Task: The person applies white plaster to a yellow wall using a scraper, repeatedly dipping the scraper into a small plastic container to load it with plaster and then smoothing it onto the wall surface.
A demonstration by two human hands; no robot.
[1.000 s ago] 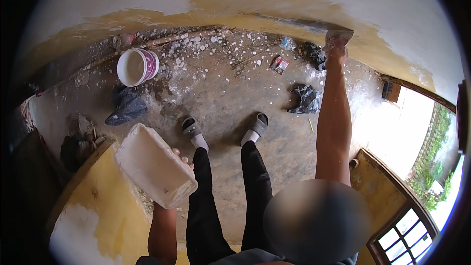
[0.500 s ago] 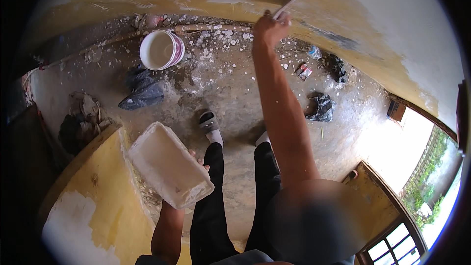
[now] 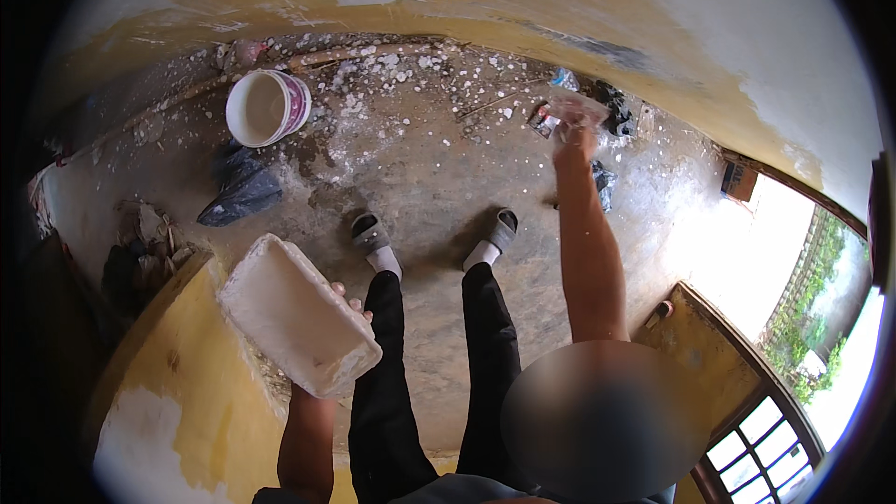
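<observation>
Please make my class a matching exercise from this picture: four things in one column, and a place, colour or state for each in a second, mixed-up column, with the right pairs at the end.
Things
1. Rectangular tray
2. Bucket
3. Open-toed sandals
4. Flat-bladed scraper

Descriptions
A. Grey, worn over white socks
B. In the right hand, blurred
C. White with a purple band, on the floor
D. In the left hand

Right pairs: 1-D, 2-C, 3-A, 4-B
</observation>
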